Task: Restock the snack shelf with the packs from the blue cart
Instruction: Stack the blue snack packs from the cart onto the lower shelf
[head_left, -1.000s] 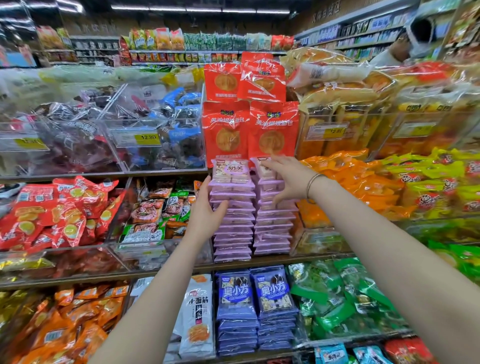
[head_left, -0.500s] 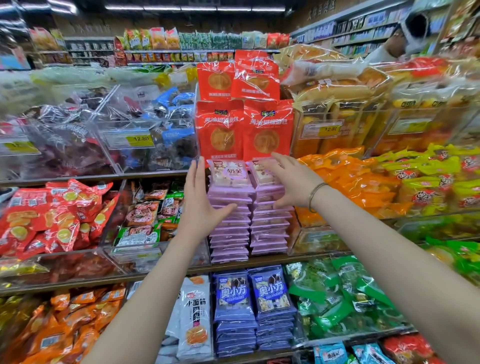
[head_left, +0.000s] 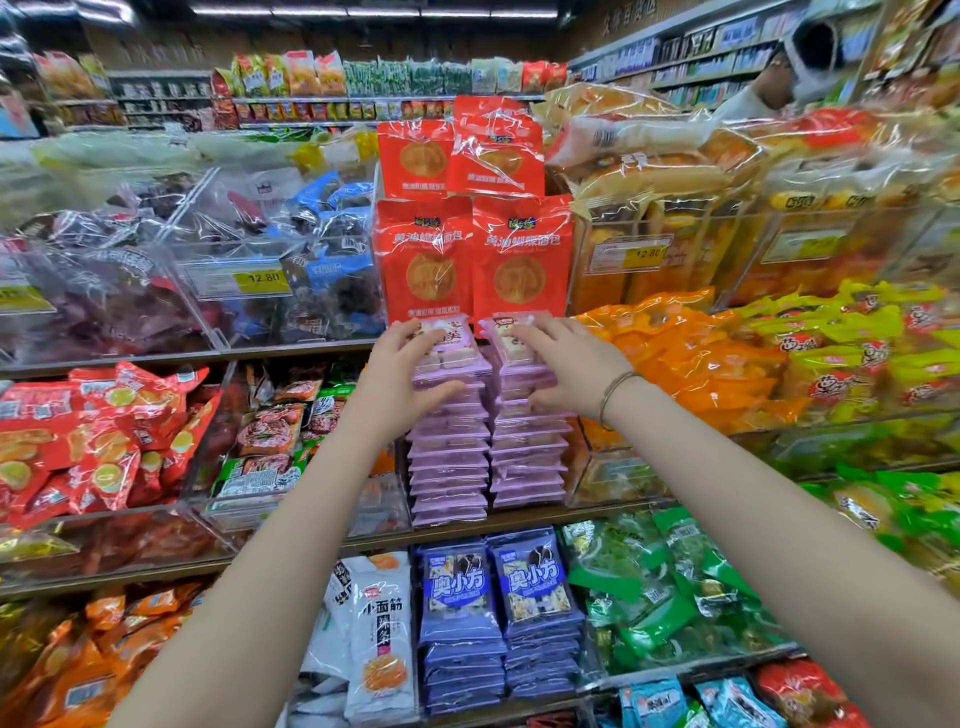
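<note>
Two tall stacks of flat purple snack packs, the left stack (head_left: 449, 467) and the right stack (head_left: 527, 467), stand side by side on the middle shelf (head_left: 597, 512). My left hand (head_left: 402, 374) grips the top of the left stack, fingers curled over the top pack (head_left: 454, 338) and thumb against the front edges a few packs down. My right hand (head_left: 566, 364) holds the top of the right stack the same way. The blue cart is out of view.
Red bread bags (head_left: 475, 260) stand right above the stacks. Blue packs (head_left: 493, 597) fill the shelf below, orange packs (head_left: 691, 353) lie to the right, and clear bins (head_left: 249, 280) sit to the left. A person (head_left: 779, 83) stands at the far right.
My left hand has moved from the left side of the left stack up onto its top. My right hand has settled lower over the right stack's top packs.
</note>
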